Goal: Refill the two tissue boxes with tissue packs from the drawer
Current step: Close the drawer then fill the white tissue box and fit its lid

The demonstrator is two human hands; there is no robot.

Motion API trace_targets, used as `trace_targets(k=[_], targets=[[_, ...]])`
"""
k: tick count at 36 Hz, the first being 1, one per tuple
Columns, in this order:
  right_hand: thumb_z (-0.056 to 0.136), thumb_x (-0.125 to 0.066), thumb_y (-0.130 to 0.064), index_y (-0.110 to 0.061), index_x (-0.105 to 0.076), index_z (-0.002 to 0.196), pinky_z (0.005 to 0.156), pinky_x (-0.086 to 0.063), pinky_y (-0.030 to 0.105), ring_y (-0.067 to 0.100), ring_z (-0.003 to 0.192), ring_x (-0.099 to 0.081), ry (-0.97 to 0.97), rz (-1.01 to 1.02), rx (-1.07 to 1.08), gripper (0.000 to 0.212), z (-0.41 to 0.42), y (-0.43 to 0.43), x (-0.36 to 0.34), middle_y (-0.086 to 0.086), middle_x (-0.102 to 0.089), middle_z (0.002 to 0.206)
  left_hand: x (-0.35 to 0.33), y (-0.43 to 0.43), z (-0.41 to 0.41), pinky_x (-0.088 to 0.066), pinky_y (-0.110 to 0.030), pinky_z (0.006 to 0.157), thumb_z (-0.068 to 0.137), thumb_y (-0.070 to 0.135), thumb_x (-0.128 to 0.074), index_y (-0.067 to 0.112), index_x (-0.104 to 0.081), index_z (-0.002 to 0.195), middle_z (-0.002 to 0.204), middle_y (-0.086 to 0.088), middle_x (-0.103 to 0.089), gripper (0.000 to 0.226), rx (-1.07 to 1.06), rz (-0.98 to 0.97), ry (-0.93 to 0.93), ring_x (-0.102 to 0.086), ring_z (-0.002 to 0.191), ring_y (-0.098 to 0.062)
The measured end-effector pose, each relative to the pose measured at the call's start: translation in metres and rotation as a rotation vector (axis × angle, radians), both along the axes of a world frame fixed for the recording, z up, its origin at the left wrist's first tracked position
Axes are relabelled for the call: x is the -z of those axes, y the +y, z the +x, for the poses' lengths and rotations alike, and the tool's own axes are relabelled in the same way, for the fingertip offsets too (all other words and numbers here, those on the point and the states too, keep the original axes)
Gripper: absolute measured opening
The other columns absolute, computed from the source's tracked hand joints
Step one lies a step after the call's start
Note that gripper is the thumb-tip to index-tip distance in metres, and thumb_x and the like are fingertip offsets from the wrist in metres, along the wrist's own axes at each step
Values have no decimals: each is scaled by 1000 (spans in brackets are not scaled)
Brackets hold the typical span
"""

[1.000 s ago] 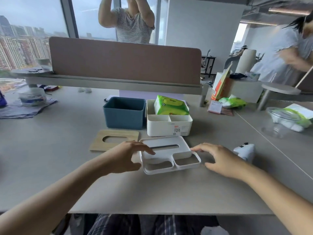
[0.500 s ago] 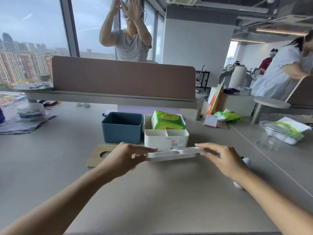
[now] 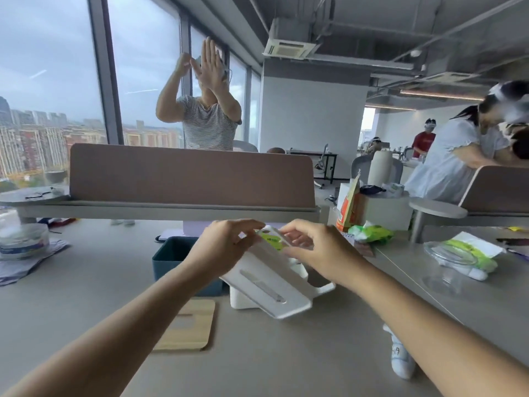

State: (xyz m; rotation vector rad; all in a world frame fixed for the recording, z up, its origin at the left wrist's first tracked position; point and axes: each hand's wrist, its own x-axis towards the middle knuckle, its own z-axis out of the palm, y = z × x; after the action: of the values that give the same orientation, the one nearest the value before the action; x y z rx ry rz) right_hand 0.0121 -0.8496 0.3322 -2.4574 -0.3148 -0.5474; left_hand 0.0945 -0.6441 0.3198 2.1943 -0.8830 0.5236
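Both hands hold the white slotted lid [image 3: 269,285], tilted steeply over the white tissue box [image 3: 243,300]. My left hand [image 3: 221,250] grips the lid's far left edge and my right hand [image 3: 317,250] its far right edge. A green tissue pack [image 3: 273,241] shows just behind the lid's top, inside the white box. The dark teal tissue box [image 3: 174,253] stands open to the left of the white one. Its wooden lid [image 3: 190,325] lies flat on the desk in front of it.
A brown divider screen [image 3: 189,176] runs across the back of the desk. Green tissue packs [image 3: 369,233] and a clear glass lid [image 3: 449,253] lie to the right. A white device [image 3: 400,356] rests by my right forearm. People stand behind and to the right.
The white lid went from lying flat on the desk to being lifted and tilted over the white box. Both hands moved up and away with it, and the camera tilted upward.
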Motion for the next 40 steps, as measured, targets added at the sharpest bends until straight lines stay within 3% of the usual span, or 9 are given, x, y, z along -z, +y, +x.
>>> trace_targets(k=[7,11,18,22,24,27,31,35,40], targets=[[83,-73,-33,-24,-69,87,71,-59,40,10,71,-71,-70,142,143,11,27,11,-16,-5,-74,81,-4,-11,19,-53,-20,78,86,30,-71,34,-73,98,89,21,-73,13,10,-279,89,-66,84,5],[88,-67,-22,-16,-67,87,59,-61,40,11,56,-70,-98,249,240,6,35,7,-8,-1,-75,76,21,-6,28,-43,-23,88,87,37,-68,28,-60,122,119,18,-62,37,-64,-384,191,-57,110,-8],[89,-64,-28,-20,-61,85,61,-60,46,21,66,-73,-138,594,383,10,44,-11,10,2,-75,81,65,-2,27,-38,-42,110,82,39,-73,29,-31,145,146,3,-41,76,-136,-484,363,-40,132,-19],[82,-61,-42,-35,-59,83,67,-59,54,28,71,-73,-155,792,418,7,58,-21,28,1,-75,85,67,-9,22,-49,-30,91,80,30,-76,24,-25,147,136,5,-42,85,-61,-603,488,-58,110,-18],[84,-60,-42,-42,-56,82,67,-60,52,26,73,-73,-182,831,453,5,59,-20,33,0,-74,89,66,-14,21,-54,-37,89,80,29,-77,24,-28,145,132,5,-48,81,-20,-654,544,-64,100,-16],[87,-60,-38,-46,-54,82,69,-60,50,26,81,-73,-194,889,437,11,58,-17,40,0,-73,95,63,-21,21,-58,-43,86,78,20,-79,21,-28,145,130,-7,-54,84,46,-836,657,-63,106,-20],[95,-58,-14,-21,-53,94,65,-60,44,27,72,-74,-197,1051,388,8,53,-9,40,3,-74,89,57,-26,15,-58,-38,85,77,7,-79,29,-11,151,128,-7,-55,103,85,-1002,768,-63,109,-23],[94,-57,-4,-10,-50,99,64,-60,44,23,65,-74,-176,1154,344,10,52,-9,42,4,-73,82,58,-28,12,-61,-41,75,68,2,-84,19,-41,132,117,-12,-64,79,141,-951,778,-69,101,-28],[84,-70,-8,-29,-54,96,80,-58,54,29,89,-72,-161,1035,379,29,56,-23,53,6,-72,101,52,-20,12,-60,-37,69,71,-8,-77,15,-57,117,106,-19,-71,55,240,-923,784,-72,89,-31]])
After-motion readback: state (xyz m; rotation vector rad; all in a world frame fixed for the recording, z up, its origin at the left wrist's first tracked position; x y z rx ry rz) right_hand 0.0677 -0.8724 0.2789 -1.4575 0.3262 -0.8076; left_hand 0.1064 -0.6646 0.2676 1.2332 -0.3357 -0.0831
